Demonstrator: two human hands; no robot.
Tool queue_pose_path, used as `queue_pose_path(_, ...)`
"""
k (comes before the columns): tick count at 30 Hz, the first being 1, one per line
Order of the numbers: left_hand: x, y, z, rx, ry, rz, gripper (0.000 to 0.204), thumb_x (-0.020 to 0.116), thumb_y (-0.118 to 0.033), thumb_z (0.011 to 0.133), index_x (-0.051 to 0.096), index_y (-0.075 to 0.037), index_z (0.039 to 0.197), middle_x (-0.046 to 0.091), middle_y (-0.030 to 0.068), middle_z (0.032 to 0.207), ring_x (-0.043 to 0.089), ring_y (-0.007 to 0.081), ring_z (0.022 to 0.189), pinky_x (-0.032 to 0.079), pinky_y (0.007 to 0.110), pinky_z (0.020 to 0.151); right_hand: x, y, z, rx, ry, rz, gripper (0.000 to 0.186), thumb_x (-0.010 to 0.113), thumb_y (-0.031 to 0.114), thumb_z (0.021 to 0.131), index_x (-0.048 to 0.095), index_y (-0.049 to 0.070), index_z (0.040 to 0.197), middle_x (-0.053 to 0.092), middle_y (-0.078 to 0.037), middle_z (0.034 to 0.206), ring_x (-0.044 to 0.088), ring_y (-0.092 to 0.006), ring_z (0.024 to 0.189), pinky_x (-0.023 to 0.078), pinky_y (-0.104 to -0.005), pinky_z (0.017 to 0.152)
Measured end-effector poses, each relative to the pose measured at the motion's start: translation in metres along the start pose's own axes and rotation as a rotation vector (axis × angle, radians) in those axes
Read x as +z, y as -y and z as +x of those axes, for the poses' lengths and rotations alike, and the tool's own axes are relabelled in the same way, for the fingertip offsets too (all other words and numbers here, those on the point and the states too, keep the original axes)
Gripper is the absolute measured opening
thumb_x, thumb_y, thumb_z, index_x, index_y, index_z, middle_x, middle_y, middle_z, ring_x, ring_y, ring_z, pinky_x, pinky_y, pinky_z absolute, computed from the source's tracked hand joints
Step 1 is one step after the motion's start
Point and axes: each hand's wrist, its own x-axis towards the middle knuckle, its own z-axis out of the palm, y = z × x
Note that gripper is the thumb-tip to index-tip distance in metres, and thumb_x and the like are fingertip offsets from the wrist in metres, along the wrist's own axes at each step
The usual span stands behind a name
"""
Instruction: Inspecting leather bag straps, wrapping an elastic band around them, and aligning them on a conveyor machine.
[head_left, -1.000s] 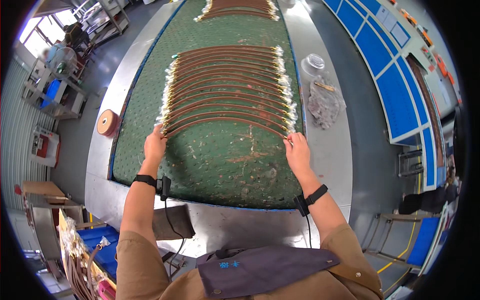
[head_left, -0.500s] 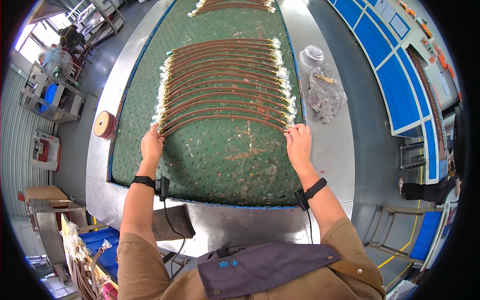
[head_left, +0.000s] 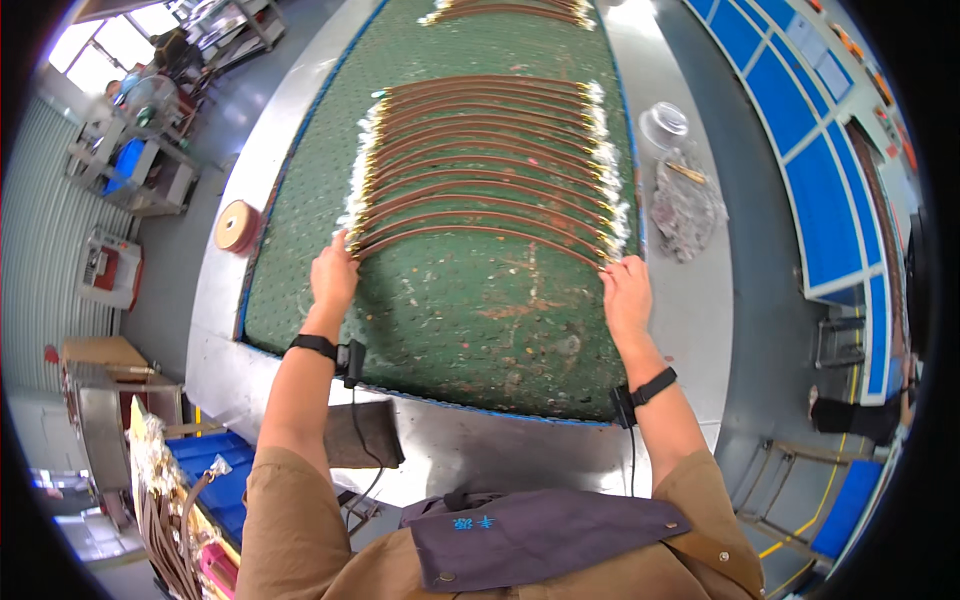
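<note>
A row of thin brown straps (head_left: 480, 157) lies side by side across a green studded mat (head_left: 450, 330), each bowed away from me. Their gold-coloured metal ends are bundled in crinkled clear wrapping, at the left (head_left: 362, 190) and right (head_left: 607, 150) sides. My left hand (head_left: 334, 276) pinches the left end of the nearest strap (head_left: 480, 230). At that strap's right end, my right hand (head_left: 627, 295) has its fingers closed on the tip. Fingertips partly hide both ends. Both wrists wear black bands with small boxes and cables.
More straps (head_left: 510, 12) lie at the mat's far end. A tape roll (head_left: 237, 227) sits on the metal table's left edge. On the right are a clear round tub (head_left: 665, 124) and crumpled plastic (head_left: 685, 215) with a small tool (head_left: 686, 172). A person (head_left: 110, 100) is at the far left.
The whole view has shifted, so table and straps appear farther right. Both hands stay at the ends of the nearest strap, which has barely moved against the row.
</note>
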Motion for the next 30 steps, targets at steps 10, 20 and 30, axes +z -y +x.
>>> queue_pose_path(10, -0.018, 0.004, -0.006, 0.075, -0.060, 0.069, 0.074, 0.078, -0.009, 0.075, 0.045, -0.013, 0.142, 0.069, 0.0055, 0.105, 0.059, 0.0291, 0.114, 0.045, 0.045, 0.094, -0.059, 0.034, -0.001, 0.047, 0.010, 0.184, 0.043, 0.076, 0.007, 0.080, 0.058, 0.004, 0.119, 0.054, -0.011, 0.103, 0.057, -0.0272, 0.096, 0.048, -0.0359, 0.084)
queue_pose_path(20, -0.164, -0.052, -0.066, 0.219, -0.394, -0.240, 0.068, 0.077, -0.007, 0.077, 0.049, -0.009, 0.139, 0.067, 0.0089, 0.108, 0.061, 0.0313, 0.106, 0.048, 0.043, 0.092, -0.134, 0.029, -0.055, 0.318, 0.052, 1.007, 0.033, 0.064, 0.004, 0.094, 0.054, 0.001, 0.125, 0.048, 0.002, 0.092, 0.047, -0.0057, 0.080, 0.040, -0.0205, 0.066)
queue_pose_path(30, -0.295, -0.128, -0.298, 0.523, -0.690, -0.415, 0.066, 0.076, -0.003, 0.080, 0.048, -0.005, 0.140, 0.065, 0.0120, 0.106, 0.062, 0.0291, 0.097, 0.049, 0.039, 0.086, -0.134, 0.026, -0.094, 0.087, 0.357, 1.077, 0.016, 0.058, 0.008, 0.099, 0.056, 0.002, 0.113, 0.049, 0.002, 0.083, 0.044, -0.0045, 0.066, 0.036, -0.0193, 0.056)
